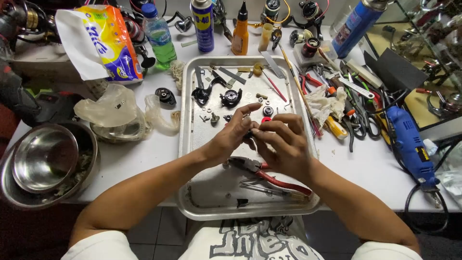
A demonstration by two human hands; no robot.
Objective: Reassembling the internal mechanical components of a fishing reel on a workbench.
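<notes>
two hands meeting over the middle of a metal tray [185, 144]: left hand [234, 132] with fingers curled and fingertips pinching a small dark part [249, 135], right hand [283, 142] closing on the same part from the other side, thumb and forefinger pressed together against it. part mostly hidden between the fingers, hovering just above the tray floor.

lying in the tray: red-handled pliers [269, 174] under the wrists near the front rim, a thin metal tool just beside them, a black crank-shaped piece [202, 94] and a black round housing [231, 97] toward the back, small washers, screws and a red ring [266, 119] scattered just ahead of the fingers. sitting at the left edge of the white surface [144, 159]: two nested steel bowls [45, 161], the outer one holding greyish scraps.

leaving bare tray floor at the left and front, and bare surface left of the tray; crowding the right side with pliers, scissors and a blue rotary tool [409, 144] near the surface edge.

standing along the back: a white, yellow and orange bag [98, 43] leaning at the left, a clear bottle of green liquid with a blue cap [159, 36], a blue and yellow spray can [203, 26], an orange squeeze bottle with a black nozzle [239, 33], a tilted blue can [358, 24] at the right.
</notes>
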